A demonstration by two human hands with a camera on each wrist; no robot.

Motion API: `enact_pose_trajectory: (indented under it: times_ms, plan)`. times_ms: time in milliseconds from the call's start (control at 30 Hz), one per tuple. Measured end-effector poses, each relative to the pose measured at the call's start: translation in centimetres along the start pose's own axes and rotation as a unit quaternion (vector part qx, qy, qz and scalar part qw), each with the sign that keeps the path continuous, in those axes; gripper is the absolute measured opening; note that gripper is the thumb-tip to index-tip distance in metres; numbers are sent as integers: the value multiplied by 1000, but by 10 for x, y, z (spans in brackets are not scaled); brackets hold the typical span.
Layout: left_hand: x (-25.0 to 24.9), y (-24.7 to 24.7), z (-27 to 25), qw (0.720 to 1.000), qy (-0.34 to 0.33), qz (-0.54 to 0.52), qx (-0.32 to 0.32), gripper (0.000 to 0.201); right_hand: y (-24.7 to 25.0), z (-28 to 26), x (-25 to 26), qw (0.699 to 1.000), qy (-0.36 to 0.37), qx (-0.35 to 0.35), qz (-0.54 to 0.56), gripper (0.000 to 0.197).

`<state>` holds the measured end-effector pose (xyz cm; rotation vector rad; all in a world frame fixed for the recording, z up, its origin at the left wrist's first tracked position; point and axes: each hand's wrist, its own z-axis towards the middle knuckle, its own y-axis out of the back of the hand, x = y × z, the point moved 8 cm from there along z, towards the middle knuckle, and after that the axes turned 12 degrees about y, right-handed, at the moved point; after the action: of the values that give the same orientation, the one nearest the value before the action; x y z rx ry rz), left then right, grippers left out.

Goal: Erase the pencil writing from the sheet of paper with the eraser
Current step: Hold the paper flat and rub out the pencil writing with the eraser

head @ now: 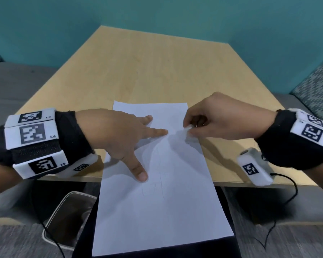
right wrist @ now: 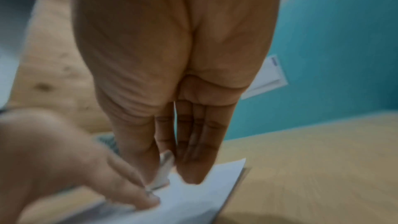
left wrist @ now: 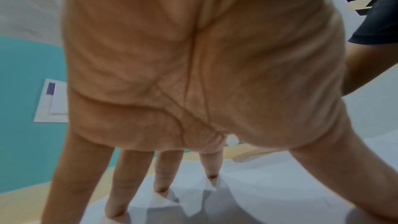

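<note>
Erasing in hand, judging by the pose. Right hand [head: 222, 118] over the far right part of the sheet of paper [head: 162, 211], thumb and fingertips pinching a small white eraser [head: 187, 128], seemingly at or just above the page; contact not clear through the blur. In the right wrist view, same pinch, the eraser [right wrist: 164, 166] between thumb and the pressed-together fingers. Left hand [head: 117, 135] flat on the sheet's far left part, fingers [left wrist: 160, 173] spread and straight, tips pressing the paper down. Sheet lying lengthwise on the wooden table [head: 138, 71], near end overhanging the table's near edge. Faint pencil lines [head: 157, 187] visible mid-sheet, nearer than both hands, so probably plenty left to rub out.

Next, likely: short firm strokes, then working nearer toward those lines, shifting the holding hand to keep the unsupported paper from buckling.

Containers: one clear-walled box [head: 71, 218] below the table at near left; contents dark, cannot tell.
</note>
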<state>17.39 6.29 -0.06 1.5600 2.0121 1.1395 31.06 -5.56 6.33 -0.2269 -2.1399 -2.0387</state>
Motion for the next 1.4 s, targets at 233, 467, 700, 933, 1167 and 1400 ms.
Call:
enact_pose_trajectory:
  times_ms: [233,467,700,933,1167,1400]
  plan:
    - [9,2,-4,998,1,-26,56,129,-17,-17,-1,1000,-2,26,10,20]
    - [-26,14,4,996,-37,-76,-23,127,-20,-17,3,1000,-1,21,11,21]
    - [-44,15,11,997,-45,-41,-53,124,-24,-14,11,1000,16,5,-6,17]
    - [-43,15,16,997,-35,-39,-61,129,-28,-23,18,997,28,48,62,16]
    - [-43,15,16,997,-35,-31,-59,128,-30,-18,23,998,47,36,25,9]
    - [-46,20,11,998,-30,-29,-46,117,-30,-16,26,997,51,39,-36,9]
